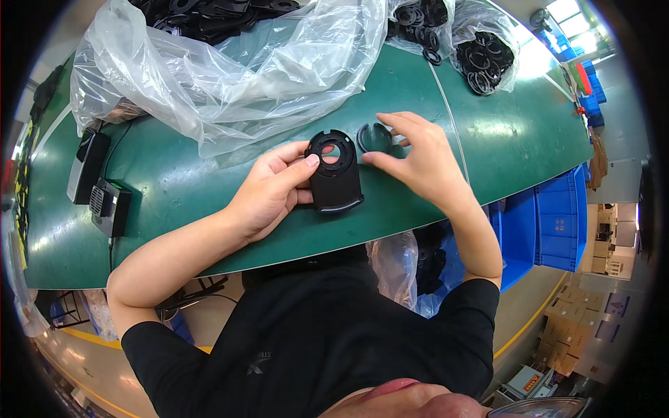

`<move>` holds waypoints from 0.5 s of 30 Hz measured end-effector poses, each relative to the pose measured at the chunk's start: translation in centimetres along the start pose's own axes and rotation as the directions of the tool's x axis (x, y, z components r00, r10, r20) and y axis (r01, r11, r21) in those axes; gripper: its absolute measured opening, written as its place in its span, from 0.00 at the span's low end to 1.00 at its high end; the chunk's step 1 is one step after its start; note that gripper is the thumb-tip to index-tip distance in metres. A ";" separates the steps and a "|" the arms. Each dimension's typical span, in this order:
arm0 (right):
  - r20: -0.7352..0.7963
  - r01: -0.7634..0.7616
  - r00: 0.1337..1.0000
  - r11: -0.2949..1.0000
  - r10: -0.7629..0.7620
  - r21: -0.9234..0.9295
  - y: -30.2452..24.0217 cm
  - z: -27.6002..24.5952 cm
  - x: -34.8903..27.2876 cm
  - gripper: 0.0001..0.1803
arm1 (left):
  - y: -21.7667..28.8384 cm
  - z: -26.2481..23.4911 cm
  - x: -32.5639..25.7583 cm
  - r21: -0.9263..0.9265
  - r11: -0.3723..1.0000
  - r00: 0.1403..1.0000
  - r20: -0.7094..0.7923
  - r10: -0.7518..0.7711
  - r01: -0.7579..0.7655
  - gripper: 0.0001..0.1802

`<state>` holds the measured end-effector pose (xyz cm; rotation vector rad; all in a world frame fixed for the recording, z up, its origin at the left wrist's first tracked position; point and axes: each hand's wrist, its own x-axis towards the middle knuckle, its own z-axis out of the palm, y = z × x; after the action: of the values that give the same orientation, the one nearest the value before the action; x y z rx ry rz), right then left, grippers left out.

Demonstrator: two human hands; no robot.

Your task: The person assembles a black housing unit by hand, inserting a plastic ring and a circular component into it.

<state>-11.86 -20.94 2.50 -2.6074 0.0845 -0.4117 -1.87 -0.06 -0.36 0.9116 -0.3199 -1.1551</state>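
Observation:
A black plastic housing, flat with a round opening near its far end, is held over the table by my left hand. My left thumb presses on the rim of the opening, and the other fingers pass behind the part. Just to the right of the housing, my right hand grips a thin black ring between thumb and fingers. The ring is apart from the housing by a small gap. Part of its right side is hidden by my fingers.
A large clear plastic bag with black parts lies on the green table. Bags of black rings sit at the far right. Two black devices with cables stand left. Blue crates are beyond the right edge.

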 end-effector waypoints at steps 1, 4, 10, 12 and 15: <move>0.000 0.000 1.000 1.000 0.000 0.002 0.1 0.4 0.0 0.23 | 0.0 0.0 0.0 0.004 1.000 1.000 -0.006 -0.003 0.003 0.16; 0.008 0.016 1.000 0.999 -0.016 -0.048 0.2 1.0 0.3 0.26 | 0.0 0.0 -0.1 0.016 1.000 1.000 -0.010 -0.001 0.001 0.16; -0.015 0.006 1.000 1.000 -0.006 0.021 -0.1 0.9 0.4 0.30 | 0.1 -0.1 -0.1 0.027 0.999 0.999 0.009 -0.040 0.039 0.17; -0.045 0.026 0.999 0.999 -0.026 -0.019 0.1 0.9 0.5 0.31 | 0.2 0.0 -0.1 0.032 0.998 0.999 0.001 -0.051 0.051 0.17; 0.045 -0.035 0.998 0.999 0.037 -0.041 0.3 0.5 1.0 0.32 | 0.1 0.0 -0.2 0.001 0.998 0.998 -0.013 -0.061 0.061 0.17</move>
<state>-10.74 -21.09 2.18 -2.6490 0.1254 -0.3409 -1.86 0.10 -0.28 0.9355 -0.2841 -1.2046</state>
